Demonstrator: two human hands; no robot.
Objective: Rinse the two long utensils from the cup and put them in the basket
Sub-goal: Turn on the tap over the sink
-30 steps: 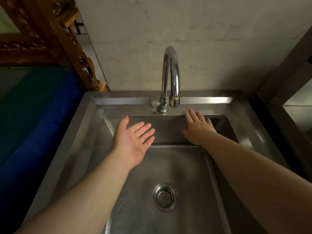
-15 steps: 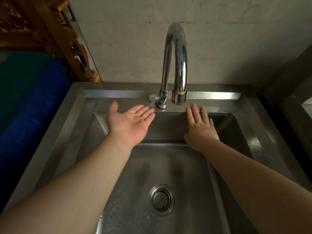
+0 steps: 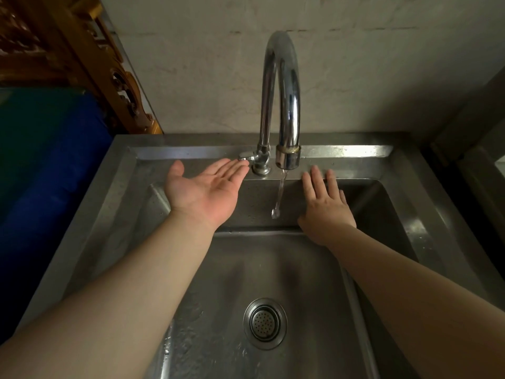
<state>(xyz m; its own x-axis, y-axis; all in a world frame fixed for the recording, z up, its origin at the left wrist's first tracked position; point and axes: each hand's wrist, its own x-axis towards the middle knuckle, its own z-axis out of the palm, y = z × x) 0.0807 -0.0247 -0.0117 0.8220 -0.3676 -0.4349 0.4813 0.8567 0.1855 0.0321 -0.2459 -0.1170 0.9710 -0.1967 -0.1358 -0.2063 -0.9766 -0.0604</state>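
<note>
My left hand point(image 3: 205, 188) is open, palm up, and its fingertips touch the small tap lever point(image 3: 244, 156) at the foot of the chrome gooseneck faucet point(image 3: 281, 86). A thin stream of water point(image 3: 280, 192) falls from the spout into the steel sink point(image 3: 273, 269). My right hand point(image 3: 326, 207) is open, palm down, just right of the stream, with its fingers lying on the sink's back ledge. Neither hand holds anything. No utensils, cup or basket are in view.
A round drain strainer point(image 3: 264, 322) sits in the sink floor, which is wet. Left of the sink is a blue and green surface point(image 3: 41, 165) with carved wooden furniture point(image 3: 90, 56) behind it. A tiled wall point(image 3: 218, 64) stands behind the faucet.
My left hand has reached forward to the tap lever, and water now runs from the spout. My right hand has stayed by the back ledge. The view has moved closer to the sink.
</note>
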